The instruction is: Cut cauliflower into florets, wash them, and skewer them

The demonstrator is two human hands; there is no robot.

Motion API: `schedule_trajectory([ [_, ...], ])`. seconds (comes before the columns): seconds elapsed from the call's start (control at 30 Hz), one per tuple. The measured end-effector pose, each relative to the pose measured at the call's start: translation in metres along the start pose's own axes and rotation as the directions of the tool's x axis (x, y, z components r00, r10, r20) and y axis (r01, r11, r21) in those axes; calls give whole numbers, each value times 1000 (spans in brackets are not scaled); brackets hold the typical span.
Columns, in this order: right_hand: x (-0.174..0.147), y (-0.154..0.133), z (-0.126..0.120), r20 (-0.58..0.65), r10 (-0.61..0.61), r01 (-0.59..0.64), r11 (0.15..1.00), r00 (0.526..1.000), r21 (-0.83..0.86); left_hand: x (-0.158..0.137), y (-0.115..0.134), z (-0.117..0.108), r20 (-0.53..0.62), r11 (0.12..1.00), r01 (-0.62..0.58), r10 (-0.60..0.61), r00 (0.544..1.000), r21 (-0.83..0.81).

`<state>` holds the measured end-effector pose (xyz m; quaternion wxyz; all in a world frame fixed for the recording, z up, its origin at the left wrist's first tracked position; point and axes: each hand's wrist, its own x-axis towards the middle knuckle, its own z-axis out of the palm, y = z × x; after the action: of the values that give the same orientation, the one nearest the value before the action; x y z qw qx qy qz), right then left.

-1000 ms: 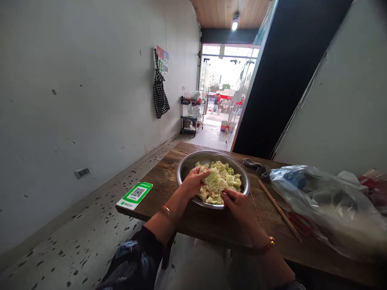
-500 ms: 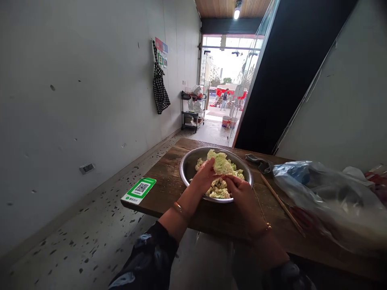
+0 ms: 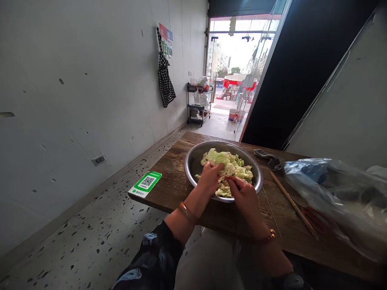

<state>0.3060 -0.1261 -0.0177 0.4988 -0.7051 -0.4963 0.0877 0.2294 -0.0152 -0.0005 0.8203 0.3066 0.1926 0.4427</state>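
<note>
A round metal bowl point(image 3: 190, 169) on the wooden table holds several pale cauliflower florets point(image 3: 244, 173). Over the bowl, my left hand point(image 3: 210, 177) is closed on a large cauliflower piece point(image 3: 218, 156), its thumb lying across the near side. My right hand point(image 3: 244, 195) is close beside it, thumb and forefinger pinched at the lower edge of that same piece. The fingertips partly hide the spot they grip. Both wrists rest in front of the bowl's near rim.
Right of the bowl lie a grey cloth point(image 3: 269, 159), a wooden stick point(image 3: 292, 203), a thin stick point(image 3: 272, 213), red-handled scissors point(image 3: 317, 219) and a clear plastic bag point(image 3: 335, 189). A green QR-code card point(image 3: 146, 184) sits at the table's left corner. A cart point(image 3: 198, 104) stands by the doorway.
The large cauliflower piece has been lowered and tilted toward the bowl in my left hand. My right hand keeps its pinch beside it. The whole view has shifted slightly.
</note>
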Motion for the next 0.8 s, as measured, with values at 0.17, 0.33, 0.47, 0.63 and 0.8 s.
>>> schedule_trajectory([
  [0.17,-3,-5,-2,-6,-1,1,999,1000,-40,-2,-4,0,52,1000,-23,22,998,18],
  [0.33,-3,-8,-1,-32,-22,21,998,999,-57,-3,-4,1,89,999,-28,26,996,24],
  [0.47,-3,-9,-1,-41,-37,33,996,998,-77,-5,-5,1,107,999,-29,27,994,17],
  [0.63,-3,-9,-2,-15,-34,33,997,999,-71,-3,-1,1,59,1000,-25,25,998,-9],
  [0.8,-4,-5,0,20,-38,40,994,999,-100,-2,4,3,-25,994,-97,96,995,-57],
])
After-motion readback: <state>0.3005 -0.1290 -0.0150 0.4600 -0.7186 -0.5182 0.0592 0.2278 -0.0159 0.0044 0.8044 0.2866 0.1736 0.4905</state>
